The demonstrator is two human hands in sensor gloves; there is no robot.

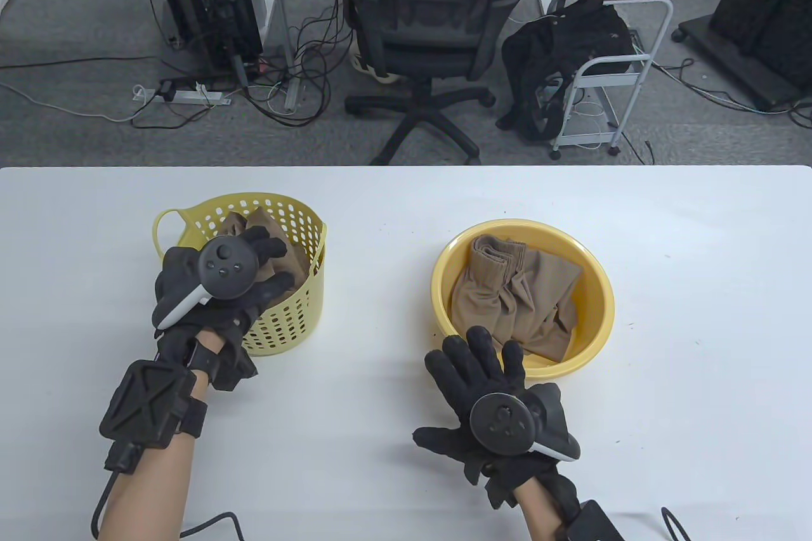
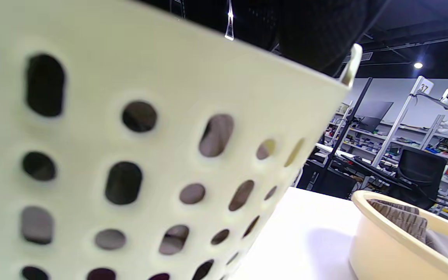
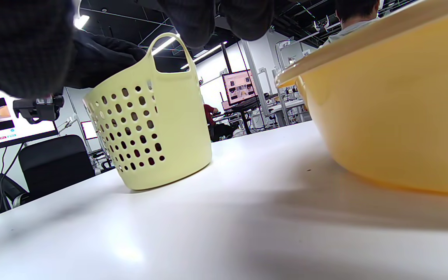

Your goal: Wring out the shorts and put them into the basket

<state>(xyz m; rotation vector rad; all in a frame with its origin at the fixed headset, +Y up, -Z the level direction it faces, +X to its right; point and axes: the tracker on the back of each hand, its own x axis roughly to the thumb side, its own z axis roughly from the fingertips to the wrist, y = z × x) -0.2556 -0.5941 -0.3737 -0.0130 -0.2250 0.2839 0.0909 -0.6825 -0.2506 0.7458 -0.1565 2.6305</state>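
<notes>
Fingers [image 1: 269, 249] of the left hand [image 1: 216, 287] reach over the near rim of the basket [image 1: 298, 312], spread across the brown shorts [image 1: 238, 225] bundled inside it; the glove hides whether they pinch the cloth or only lie on it, so the grip cannot be told. The tracker sits on the back of that hand, facing up. In the left wrist view the basket's perforated wall [image 2: 130, 155] fills most of the picture, with dark glove at the top edge.

The right hand [image 1: 491, 395] lies low over the table [image 1: 698, 312], palm down, fingers [image 1: 479, 351] straight and fanned, their tips at the near rim of the yellow basin [image 1: 596, 312]; whether they touch it cannot be told. It holds nothing. A second pair of brown shorts [image 1: 520, 293] lies crumpled in the basin, waistband toward the far left. The right wrist view shows the basin's wall [image 3: 383, 116] close on the right and the basket [image 3: 150, 128] standing upright farther left, well apart.

Beyond the far edge of the table stand an office chair [image 1: 425, 27] and a white cart [image 1: 609, 71] draped with black fabric
</notes>
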